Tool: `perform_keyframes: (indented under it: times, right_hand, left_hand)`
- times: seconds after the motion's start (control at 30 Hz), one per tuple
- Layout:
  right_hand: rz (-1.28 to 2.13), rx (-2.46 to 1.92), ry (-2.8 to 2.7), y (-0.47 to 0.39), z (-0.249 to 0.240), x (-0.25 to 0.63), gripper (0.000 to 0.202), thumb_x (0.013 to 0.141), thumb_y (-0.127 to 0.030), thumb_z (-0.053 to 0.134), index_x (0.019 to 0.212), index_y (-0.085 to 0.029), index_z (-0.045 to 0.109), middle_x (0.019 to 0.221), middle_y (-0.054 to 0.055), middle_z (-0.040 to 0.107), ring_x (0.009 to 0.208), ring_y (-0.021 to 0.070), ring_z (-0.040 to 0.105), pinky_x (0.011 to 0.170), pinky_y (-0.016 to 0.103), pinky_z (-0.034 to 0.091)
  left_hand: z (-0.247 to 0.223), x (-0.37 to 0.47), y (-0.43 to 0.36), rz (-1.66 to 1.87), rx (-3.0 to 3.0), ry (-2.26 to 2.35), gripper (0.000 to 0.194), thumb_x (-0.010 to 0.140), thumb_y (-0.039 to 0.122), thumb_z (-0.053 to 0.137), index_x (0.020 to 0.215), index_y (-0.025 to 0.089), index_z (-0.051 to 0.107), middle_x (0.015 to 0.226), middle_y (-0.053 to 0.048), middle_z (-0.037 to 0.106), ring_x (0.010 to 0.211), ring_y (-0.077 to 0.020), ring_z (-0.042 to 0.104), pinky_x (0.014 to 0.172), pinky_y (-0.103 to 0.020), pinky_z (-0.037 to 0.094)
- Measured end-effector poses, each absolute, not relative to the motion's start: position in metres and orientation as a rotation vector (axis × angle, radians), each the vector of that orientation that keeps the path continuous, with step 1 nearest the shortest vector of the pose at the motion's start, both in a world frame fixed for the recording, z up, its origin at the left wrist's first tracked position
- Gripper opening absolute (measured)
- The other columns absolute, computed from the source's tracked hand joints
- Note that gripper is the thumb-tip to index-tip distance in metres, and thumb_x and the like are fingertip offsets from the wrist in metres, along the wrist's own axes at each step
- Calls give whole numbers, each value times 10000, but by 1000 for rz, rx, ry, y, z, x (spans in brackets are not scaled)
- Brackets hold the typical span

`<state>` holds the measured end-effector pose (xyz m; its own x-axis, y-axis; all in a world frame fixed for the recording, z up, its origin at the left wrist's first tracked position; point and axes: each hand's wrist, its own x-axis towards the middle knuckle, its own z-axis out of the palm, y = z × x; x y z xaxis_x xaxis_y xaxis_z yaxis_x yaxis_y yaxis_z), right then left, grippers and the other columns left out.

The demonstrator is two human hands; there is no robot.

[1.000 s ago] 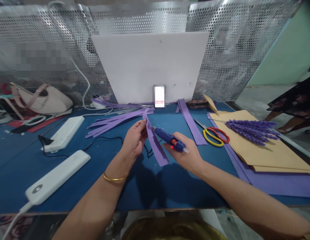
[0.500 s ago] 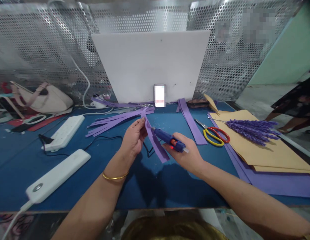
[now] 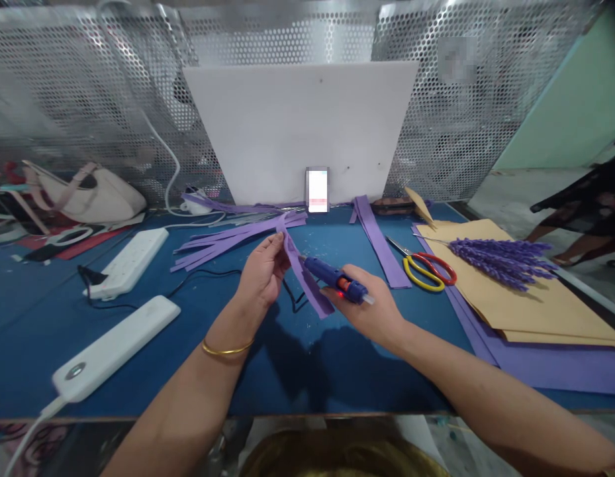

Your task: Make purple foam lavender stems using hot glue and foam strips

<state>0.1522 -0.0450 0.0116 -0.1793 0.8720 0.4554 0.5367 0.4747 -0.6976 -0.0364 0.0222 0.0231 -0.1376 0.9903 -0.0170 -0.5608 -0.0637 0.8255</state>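
Observation:
Between the thumb and fingers of my left hand (image 3: pixel 267 268) is the upper end of a purple paper strip (image 3: pixel 316 296), whose free end slants down to the right. My right hand (image 3: pixel 367 298) is wrapped round a blue hot glue gun (image 3: pixel 330 273) with a glowing red light and a clear glue stick out the back. Its nozzle points left, close to the strip; whether they touch I cannot tell. A bundle of cut purple strips (image 3: pixel 222 242) lies behind my left hand. More wide purple strips (image 3: pixel 381 245) rest beyond my right hand.
Scissors (image 3: pixel 424 273) with red and yellow handles lie right. Purple lavender-like stems (image 3: pixel 503 262) rest on tan sheets (image 3: pixel 550 311) over purple sheets (image 3: pixel 560 364). At left are a white power strip (image 3: pixel 133 262), a white elongated device (image 3: pixel 116 348) and a handbag (image 3: pixel 96 192). A phone (image 3: pixel 318 190) stands at the back.
My left hand and the strip have shifted slightly left, and the strip's free end is a little higher. The glue gun and my right hand have barely moved.

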Motion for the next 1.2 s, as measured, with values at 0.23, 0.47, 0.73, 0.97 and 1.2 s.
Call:
perform_keyframes:
  times: [0.23,0.47,0.73,0.97,1.2]
  right_hand:
    - [483,-1190,-1847,-45,12,152,356,855,-456,610,667,-230,408,666,-14,521,564,129,417,542,262,319]
    - [486,-1189,-1845,-46,13,151,350,846,-454,620,665,-232,419,649,-16,521,561,133,425,526,260,317]
    - [458,-1207,-1846,-43,9,152,355,857,-474,604,679,-233,414,665,-10,512,582,139,433,543,264,311]
    - [677,-1186,-1641,-28,-1,156,366,831,-535,652,712,-232,485,631,-22,500,581,139,450,531,266,334]
    - [1298,-1061,-1135,7,-14,164,478,780,-645,680,753,-173,613,669,15,639,444,80,468,413,227,360]
  left_hand:
    - [23,-39,23,1566,707,828,331,608,301,913,772,151,668,659,31,665,549,-82,591,537,-193,505]
    - [26,-40,23,1561,700,843,304,635,290,895,755,167,643,638,43,646,537,-89,574,571,-217,521]
    - [24,-40,24,1565,690,837,258,661,273,879,761,169,666,659,30,663,565,-97,604,547,-201,508]
    - [32,-35,20,1560,633,788,213,709,229,854,726,164,652,622,41,651,532,-73,584,524,-168,492]
    - [34,-38,20,1683,619,680,154,743,215,835,754,184,684,696,39,706,601,-77,641,578,-166,518]
